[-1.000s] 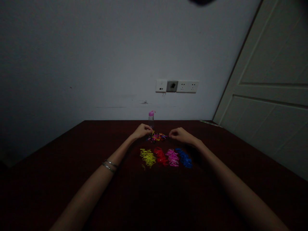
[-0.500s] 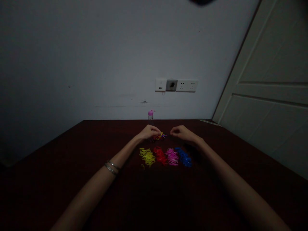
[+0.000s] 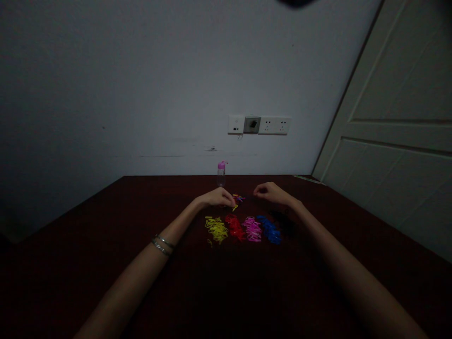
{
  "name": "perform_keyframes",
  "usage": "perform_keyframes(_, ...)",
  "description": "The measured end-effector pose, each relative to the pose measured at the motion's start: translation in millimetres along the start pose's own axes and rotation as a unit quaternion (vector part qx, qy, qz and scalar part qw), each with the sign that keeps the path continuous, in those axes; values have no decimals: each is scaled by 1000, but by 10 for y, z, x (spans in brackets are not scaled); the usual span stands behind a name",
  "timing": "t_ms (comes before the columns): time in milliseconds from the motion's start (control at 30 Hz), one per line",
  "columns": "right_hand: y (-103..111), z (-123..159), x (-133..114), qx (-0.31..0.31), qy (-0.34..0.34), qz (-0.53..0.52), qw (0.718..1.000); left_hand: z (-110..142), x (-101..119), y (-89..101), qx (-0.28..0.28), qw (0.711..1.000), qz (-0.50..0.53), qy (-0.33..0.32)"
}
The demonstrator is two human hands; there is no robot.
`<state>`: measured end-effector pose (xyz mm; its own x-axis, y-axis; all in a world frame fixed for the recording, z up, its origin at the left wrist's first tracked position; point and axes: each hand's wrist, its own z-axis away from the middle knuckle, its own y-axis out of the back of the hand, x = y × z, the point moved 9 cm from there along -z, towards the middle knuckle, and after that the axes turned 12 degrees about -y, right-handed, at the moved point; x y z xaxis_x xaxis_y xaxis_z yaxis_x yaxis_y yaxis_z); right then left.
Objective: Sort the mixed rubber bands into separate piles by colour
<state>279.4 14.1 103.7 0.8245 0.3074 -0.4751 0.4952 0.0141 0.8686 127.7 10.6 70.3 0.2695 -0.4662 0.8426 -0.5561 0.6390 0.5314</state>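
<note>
My left hand [image 3: 219, 197] pinches a small yellow rubber band [image 3: 235, 207], which hangs from its fingertips just above the table. Behind those fingers lies a small pile of mixed coloured bands [image 3: 238, 197], partly hidden by the hand. To the right of that pile, my right hand [image 3: 269, 192] has its fingers drawn together; whatever is in them is too small and dark to make out. Nearer to me are four sorted heaps side by side: yellow bands [image 3: 216, 230], red bands [image 3: 236, 228], pink bands [image 3: 253, 230] and blue bands [image 3: 270, 230].
A clear bottle with a pink cap [image 3: 221, 174] stands behind my left hand. One stray yellow band [image 3: 209, 243] lies in front of the yellow heap. The dark red table [image 3: 106, 226] meets a wall with sockets [image 3: 274, 125]; a white door [image 3: 399, 127] is at the right.
My left hand has come toward me, away from the mixed pile, with the yellow rubber band in its fingers. My right hand has shifted slightly to the right, its fingers closer together.
</note>
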Motion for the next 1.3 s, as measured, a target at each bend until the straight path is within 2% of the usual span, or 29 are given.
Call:
perform_keyframes(267,-97,-35,92,-21,-18,3,1000,306,-275,129,-154,984,-48,79)
perform_keyframes(400,-159,-33,101,-36,-28,-2,999,382,-394,159,-172,978,-36,112)
perform_keyframes(500,-219,-38,94,-45,-29,-8,999,398,-497,289,-132,984,-38,118)
perform_keyframes(600,-291,-48,60,-51,-17,-9,998,400,-652,533,-28,992,-45,111)
perform_keyframes(700,-362,-47,7,-53,-8,5,999,443,-861,756,85,989,-40,115)
perform_keyframes(833,-459,-15,-112,-54,21,9,998,508,-1083,864,169,979,-1,117)
perform_keyframes(967,-547,-6,-164,-37,36,19,998,541,-1177,896,203,973,27,109)
perform_keyframes(1133,-666,-64,-231,-22,66,50,996,513,-1199,877,187,977,39,91)
perform_keyframes(1300,-763,-195,-244,-27,55,55,997,513,-1199,875,194,976,36,96)
